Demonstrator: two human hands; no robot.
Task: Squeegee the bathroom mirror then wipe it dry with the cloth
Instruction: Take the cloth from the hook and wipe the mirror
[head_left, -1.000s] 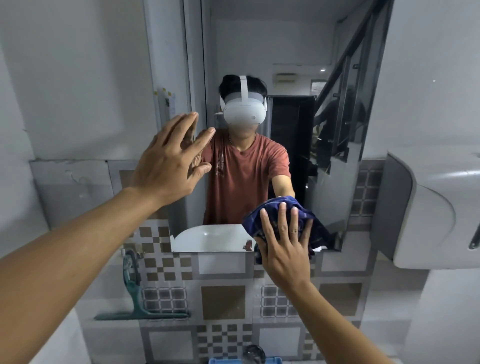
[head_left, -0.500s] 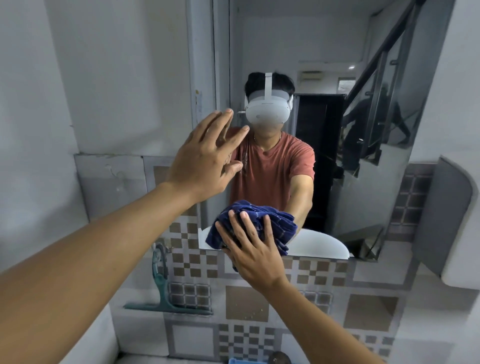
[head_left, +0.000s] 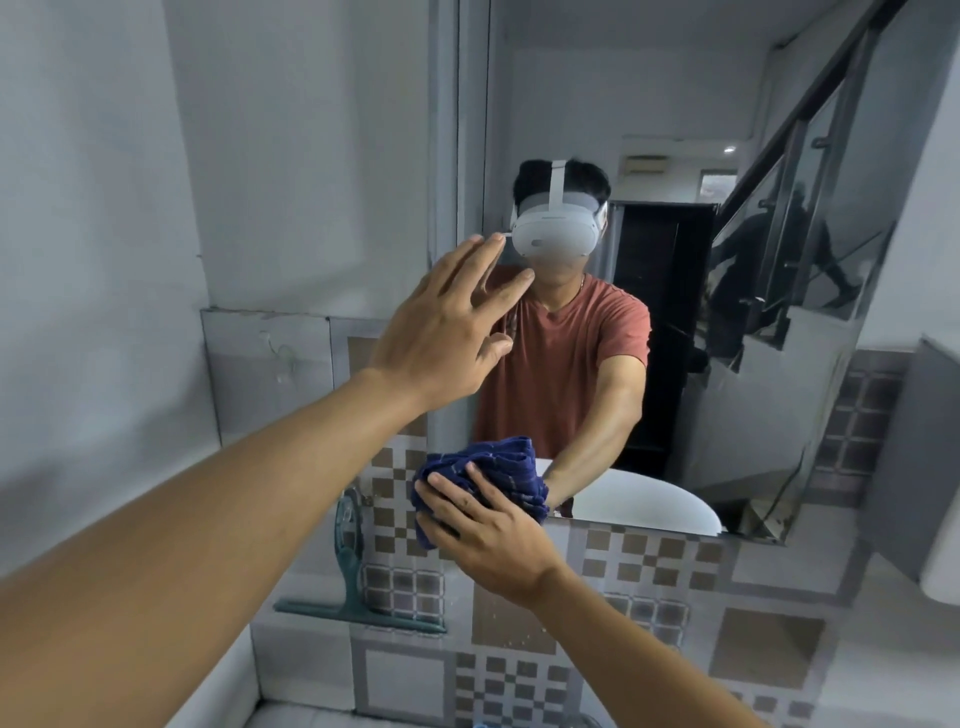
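Stage: we judge the squeegee pass done, since the squeegee (head_left: 353, 587) stands against the tiles, below and left of the mirror (head_left: 571, 78); the drying wipe is under way.
Cloth: the blue cloth (head_left: 498, 467) is bunched at the mirror's lower left corner.
Right hand: our right hand (head_left: 493, 535) presses it, fingers spread.
Left hand: our left hand (head_left: 441, 343) has straight fingers at the mirror's left edge; we cannot tell whether it touches.
Left: how much glass remains, we cannot tell.

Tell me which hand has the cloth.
The right hand presses the dark blue cloth against the mirror at its lower edge. The left hand is bare, fingers straight, raised higher by the mirror's left edge.
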